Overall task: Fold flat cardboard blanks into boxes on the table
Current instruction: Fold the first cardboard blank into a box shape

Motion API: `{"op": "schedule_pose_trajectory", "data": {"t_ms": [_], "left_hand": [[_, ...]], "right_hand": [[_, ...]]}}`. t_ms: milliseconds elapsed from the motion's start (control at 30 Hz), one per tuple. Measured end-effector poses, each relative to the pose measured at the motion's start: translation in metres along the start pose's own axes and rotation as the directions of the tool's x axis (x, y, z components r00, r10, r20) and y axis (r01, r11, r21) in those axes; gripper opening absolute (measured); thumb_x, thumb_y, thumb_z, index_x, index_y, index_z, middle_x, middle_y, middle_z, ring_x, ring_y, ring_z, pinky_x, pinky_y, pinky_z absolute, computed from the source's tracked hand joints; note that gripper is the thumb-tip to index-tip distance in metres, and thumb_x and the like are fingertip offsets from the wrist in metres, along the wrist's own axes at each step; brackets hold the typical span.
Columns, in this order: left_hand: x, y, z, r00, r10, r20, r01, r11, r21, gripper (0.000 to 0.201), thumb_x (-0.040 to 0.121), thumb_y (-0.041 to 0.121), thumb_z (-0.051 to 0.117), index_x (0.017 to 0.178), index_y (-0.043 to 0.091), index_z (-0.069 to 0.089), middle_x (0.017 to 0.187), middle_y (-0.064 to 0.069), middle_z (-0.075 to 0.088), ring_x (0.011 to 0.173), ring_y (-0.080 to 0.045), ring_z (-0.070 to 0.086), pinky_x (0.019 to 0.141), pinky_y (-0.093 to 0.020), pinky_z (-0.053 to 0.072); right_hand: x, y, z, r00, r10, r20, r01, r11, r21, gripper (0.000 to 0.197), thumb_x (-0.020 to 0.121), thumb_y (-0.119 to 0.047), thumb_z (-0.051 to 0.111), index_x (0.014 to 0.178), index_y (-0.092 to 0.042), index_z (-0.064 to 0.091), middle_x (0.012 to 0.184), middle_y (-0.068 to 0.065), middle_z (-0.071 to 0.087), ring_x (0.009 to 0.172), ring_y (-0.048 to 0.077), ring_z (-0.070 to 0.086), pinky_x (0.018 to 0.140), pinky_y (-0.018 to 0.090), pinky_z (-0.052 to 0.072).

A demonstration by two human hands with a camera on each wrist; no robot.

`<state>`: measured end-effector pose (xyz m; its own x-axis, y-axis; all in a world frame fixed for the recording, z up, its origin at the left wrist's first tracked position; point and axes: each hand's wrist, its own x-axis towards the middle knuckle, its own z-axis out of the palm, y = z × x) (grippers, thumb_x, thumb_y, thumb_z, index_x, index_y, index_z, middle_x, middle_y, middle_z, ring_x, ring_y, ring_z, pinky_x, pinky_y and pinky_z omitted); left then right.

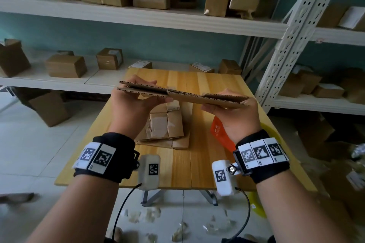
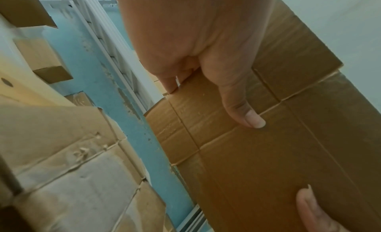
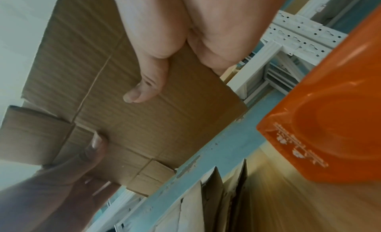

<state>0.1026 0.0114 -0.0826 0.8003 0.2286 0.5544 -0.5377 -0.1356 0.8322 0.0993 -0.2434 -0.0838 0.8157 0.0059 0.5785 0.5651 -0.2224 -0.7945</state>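
Your left hand [image 1: 132, 98] and right hand [image 1: 233, 113] each pinch one end of the flat cardboard blank [image 1: 183, 94], held level above the table [image 1: 207, 163]. Its long axis runs hand to hand, layers parting at the left end. Spare blanks [image 1: 166, 128] lie beneath. Print on the orange packet [image 3: 321, 121] isn't readable.

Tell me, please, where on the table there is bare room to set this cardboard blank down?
The near strip of the table, between the stack of flat blanks and the front edge, is bare wood. So is the far part, behind the held blank. The middle is crowded by the stack, and the orange packet takes up the right side near the right hand.
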Motion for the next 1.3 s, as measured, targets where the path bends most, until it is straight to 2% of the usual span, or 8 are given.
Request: {"op": "schedule_pose_trajectory", "data": {"t_ms": [100,267,433,600,767,1000,1167,1300], "left_hand": [[-0.004,0.002,0.006,0.999,0.0,0.047,0.001,1.0,-0.014,0.041,0.06,0.017,0.097,0.087,0.004,0.069,0.092,0.001,0.08,0.116,-0.017,0.074,0.1,-0.043,0.06],[-0.007,-0.001,0.009,0.999,0.03,0.029,-0.029,0.999,-0.046,0.035,0.064,0.006,0.095,0.083,0.011,0.067,0.1,-0.008,0.078,0.118,-0.019,0.073,0.103,-0.037,0.058],[-0.013,-0.005,0.023,0.998,-0.002,-0.063,0.0,0.999,-0.037,0.036,0.067,-0.002,0.095,0.088,-0.003,0.066,0.092,0.003,0.078,0.118,-0.012,0.071,0.105,-0.035,0.056],[-0.012,-0.01,0.027,0.998,-0.037,-0.057,0.033,0.997,-0.067,0.036,0.067,-0.005,0.095,0.085,0.005,0.065,0.09,0.002,0.078,0.118,-0.011,0.071,0.105,-0.041,0.057],[-0.016,-0.005,0.027,0.998,-0.036,-0.044,0.032,0.996,-0.084,0.041,0.067,-0.003,0.096,0.08,0.021,0.064,0.093,-0.001,0.078,0.115,-0.012,0.073,0.102,-0.037,0.058],[-0.021,-0.007,0.026,0.999,-0.045,-0.03,0.043,0.997,-0.058,0.04,0.068,-0.002,0.095,0.081,0.018,0.063,0.092,0.002,0.078,0.117,-0.01,0.071,0.103,-0.034,0.054],[-0.02,-0.01,0.028,0.995,-0.078,-0.056,0.076,0.997,-0.032,0.034,0.068,-0.003,0.095,0.087,-0.002,0.066,0.092,-0.004,0.078,0.113,-0.007,0.072,0.088,-0.022,0.059],[-0.02,-0.01,0.03,0.995,-0.088,-0.055,0.087,0.996,-0.019,0.037,0.07,-0.003,0.094,0.089,-0.008,0.063,0.093,-0.006,0.077,0.111,-0.007,0.073,0.085,-0.021,0.059]], "right_hand": [[-0.011,0.003,-0.003,1.0,-0.008,-0.009,0.008,0.999,-0.032,0.015,0.078,-0.003,0.088,0.089,-0.008,0.078,0.085,-0.005,0.077,0.091,0.007,0.073,0.104,0.045,0.051],[-0.007,0.006,-0.009,0.997,-0.078,0.0,0.078,0.996,-0.043,0.016,0.075,0.003,0.088,0.087,0.001,0.078,0.085,-0.003,0.077,0.09,0.013,0.074,0.104,0.055,0.05],[0.006,0.015,-0.014,0.999,-0.032,0.009,0.033,0.998,-0.049,0.018,0.074,0.005,0.087,0.089,0.004,0.076,0.088,0.004,0.075,0.085,0.005,0.072,0.081,0.017,0.053],[0.008,0.016,-0.019,1.0,-0.016,0.004,0.016,1.0,0.011,0.02,0.072,0.006,0.088,0.086,-0.002,0.078,0.089,0.012,0.077,0.09,0.026,0.074,0.088,0.039,0.059],[0.003,0.014,-0.02,1.0,0.017,-0.011,-0.017,1.0,0.014,0.026,0.072,0.004,0.089,0.084,-0.016,0.078,0.088,0.005,0.078,0.093,0.027,0.075,0.092,0.052,0.059],[0.001,0.012,-0.02,1.0,-0.026,-0.007,0.025,0.994,-0.104,0.019,0.075,0.0,0.089,0.087,-0.01,0.078,0.089,-0.003,0.077,0.088,0.007,0.074,0.087,0.022,0.056],[0.0,0.014,-0.019,1.0,-0.005,-0.019,0.004,0.998,-0.065,0.022,0.075,0.0,0.089,0.088,-0.013,0.078,0.089,0.0,0.078,0.091,0.015,0.075,0.089,0.03,0.057],[0.0,0.012,-0.02,1.0,-0.02,-0.009,0.019,0.996,-0.088,0.027,0.076,0.0,0.088,0.089,-0.02,0.077,0.09,-0.008,0.077,0.091,0.007,0.074,0.088,0.023,0.056]]}}
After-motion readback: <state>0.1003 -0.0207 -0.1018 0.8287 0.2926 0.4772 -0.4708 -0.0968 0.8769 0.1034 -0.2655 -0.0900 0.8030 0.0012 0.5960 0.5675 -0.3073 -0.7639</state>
